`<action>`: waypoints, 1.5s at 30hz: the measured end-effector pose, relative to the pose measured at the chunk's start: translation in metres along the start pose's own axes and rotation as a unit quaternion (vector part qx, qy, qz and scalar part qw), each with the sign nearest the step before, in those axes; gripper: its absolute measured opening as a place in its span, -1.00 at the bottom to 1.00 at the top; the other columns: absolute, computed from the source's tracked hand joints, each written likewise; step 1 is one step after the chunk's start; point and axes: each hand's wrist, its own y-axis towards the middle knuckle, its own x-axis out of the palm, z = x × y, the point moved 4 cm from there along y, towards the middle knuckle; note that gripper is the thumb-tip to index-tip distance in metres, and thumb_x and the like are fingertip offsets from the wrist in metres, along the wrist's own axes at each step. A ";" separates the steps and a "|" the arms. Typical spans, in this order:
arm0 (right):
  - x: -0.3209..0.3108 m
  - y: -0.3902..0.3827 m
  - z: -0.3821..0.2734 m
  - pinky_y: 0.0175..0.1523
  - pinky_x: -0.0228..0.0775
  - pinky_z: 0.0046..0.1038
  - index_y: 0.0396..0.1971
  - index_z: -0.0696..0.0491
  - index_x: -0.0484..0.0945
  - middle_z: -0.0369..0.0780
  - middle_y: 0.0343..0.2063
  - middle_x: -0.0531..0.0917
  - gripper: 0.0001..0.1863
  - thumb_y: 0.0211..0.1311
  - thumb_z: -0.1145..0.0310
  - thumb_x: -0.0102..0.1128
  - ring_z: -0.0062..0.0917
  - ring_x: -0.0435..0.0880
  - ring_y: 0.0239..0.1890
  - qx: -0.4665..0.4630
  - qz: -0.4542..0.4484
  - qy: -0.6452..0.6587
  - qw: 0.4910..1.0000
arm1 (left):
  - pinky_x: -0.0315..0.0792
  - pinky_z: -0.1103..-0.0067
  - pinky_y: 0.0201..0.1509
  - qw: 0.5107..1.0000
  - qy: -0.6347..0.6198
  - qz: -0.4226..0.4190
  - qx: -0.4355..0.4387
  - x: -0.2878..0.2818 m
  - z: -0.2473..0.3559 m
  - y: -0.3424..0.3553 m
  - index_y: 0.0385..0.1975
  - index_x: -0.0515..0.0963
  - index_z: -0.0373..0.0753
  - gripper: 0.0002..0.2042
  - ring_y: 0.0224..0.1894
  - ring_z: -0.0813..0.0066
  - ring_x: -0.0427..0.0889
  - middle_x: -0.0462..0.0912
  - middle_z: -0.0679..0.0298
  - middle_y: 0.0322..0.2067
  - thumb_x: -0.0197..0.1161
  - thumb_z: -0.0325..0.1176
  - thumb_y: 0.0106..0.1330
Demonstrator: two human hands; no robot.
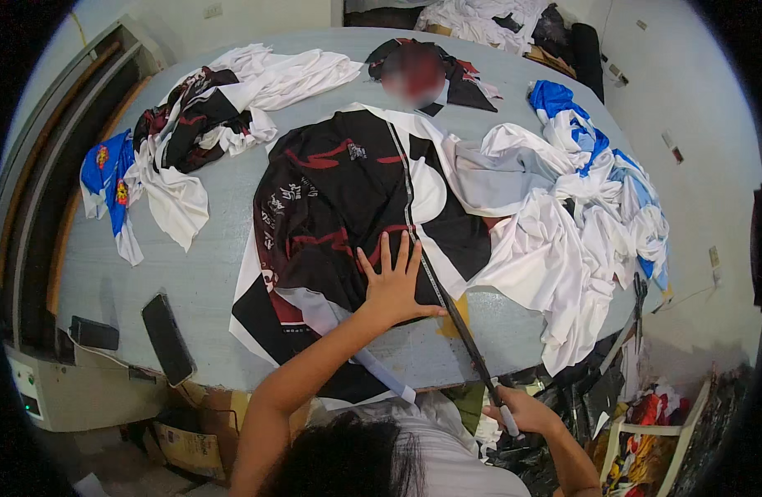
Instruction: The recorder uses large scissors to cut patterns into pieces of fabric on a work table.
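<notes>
- My left hand (391,286) lies flat, fingers spread wide, pressing on the black garment (348,207) spread across the middle of the grey table (207,282); the hand grips nothing.
- That garment is smooth, thin cloth, black with red streaks and small white markings, and white panels along its right and lower edges (it looks like printed sports fabric).
- My right hand (517,410) is closed around the pale handle of a long dark tool (468,344), low beyond the table's near edge. The blade runs up and left to the garment's hem, right beside my left thumb.
- I cannot tell whether the tool is a knife or a straight rule; it is slim, dark and partly lost against the cloth.
- One large heap of white and blue fabric (579,215), soft and crumpled, spills over the table's right edge.
- Two smaller piles lie at upper left: one black, red and white (215,108), one blue piece (108,178) hanging at the rim.
- One flat dark phone (167,338) rests at the near left edge.
- A blurred spot covers part of the black cloth (435,79) at the far side.
- My head hides the table edge below.
</notes>
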 end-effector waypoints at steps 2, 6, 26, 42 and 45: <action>0.002 0.005 -0.003 -0.33 0.33 -0.37 -0.36 0.29 0.41 -0.03 -0.59 0.49 -0.36 0.12 -0.14 0.00 -0.34 0.49 -0.48 0.024 0.012 -0.030 0.999 | -0.51 -0.29 0.03 1.000 0.000 0.002 0.000 0.000 0.000 -0.001 0.26 -0.08 -0.30 0.21 0.31 -0.15 -0.45 -0.28 -0.06 0.29 0.05 0.52 -0.34; 0.003 0.008 -0.013 -0.30 0.34 -0.37 -0.32 0.28 0.39 -0.04 -0.57 0.50 -0.35 0.11 -0.16 -0.01 -0.34 0.50 -0.45 -0.005 0.017 0.013 1.000 | -0.49 -0.30 0.03 1.000 0.005 0.011 -0.001 -0.001 0.000 -0.001 0.25 -0.07 -0.30 0.21 0.31 -0.16 -0.42 -0.27 -0.06 0.29 0.05 0.53 -0.35; 0.013 0.007 -0.023 -0.54 0.34 -0.44 -0.41 0.29 0.31 -0.10 -0.70 0.47 -0.54 0.15 0.09 0.07 -0.47 0.51 -0.70 -0.029 0.084 -0.023 0.996 | -0.51 -0.29 0.04 1.000 -0.002 0.006 -0.001 -0.001 -0.001 -0.001 0.26 -0.08 -0.31 0.20 0.31 -0.16 -0.39 -0.22 -0.04 0.29 0.04 0.53 -0.33; 0.008 0.011 -0.039 -0.50 0.36 -0.44 -0.46 0.30 0.33 -0.11 -0.74 0.51 -0.48 0.18 0.01 -0.01 -0.44 0.56 -0.67 -0.021 0.061 -0.021 0.998 | -0.48 -0.31 0.04 1.000 -0.001 0.022 0.000 0.001 -0.002 -0.002 0.25 -0.06 -0.32 0.21 0.31 -0.16 -0.38 -0.22 -0.04 0.29 0.03 0.53 -0.34; 0.006 0.018 -0.045 -0.49 0.37 -0.44 -0.46 0.31 0.33 -0.11 -0.74 0.51 -0.43 0.17 -0.05 -0.04 -0.45 0.57 -0.65 -0.007 0.065 -0.077 0.995 | -0.48 -0.30 0.04 1.000 -0.001 0.027 -0.002 -0.001 -0.002 -0.002 0.25 -0.07 -0.33 0.21 0.31 -0.15 -0.39 -0.22 -0.04 0.29 0.03 0.53 -0.34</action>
